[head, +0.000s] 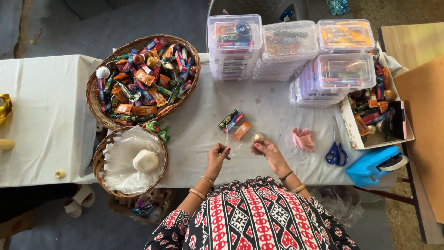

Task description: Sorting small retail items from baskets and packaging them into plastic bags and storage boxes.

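The left hand (pixel 217 155) is closed in a pinch on the edge of a clear plastic bag (pixel 235 144) that lies low over the desk (pixel 273 111), which is covered in a white cloth. The right hand (pixel 267 149) is closed by its fingertips around a small gold ball (pixel 258 137), held just beside the bag's right edge. Just beyond the bag, three small packets (pixel 233 124) lie together on the cloth: one green, one red and blue, one orange. A crumpled pink cloth (pixel 303 139) lies to the right of the right hand, and blue-handled scissors (pixel 336 150) lie farther right. A blue tape dispenser (pixel 375 164) sits at the desk's right corner. A large wicker basket (pixel 95 104) at upper left is filled with mixed small packets and round items. A smaller wicker basket (pixel 99 169) below it holds clear plastic bags and a white roll. Stacks of clear lidded boxes (pixel 286 48) stand at the far edge of the desk. An open tray (pixel 351 132) of mixed items sits to their right.
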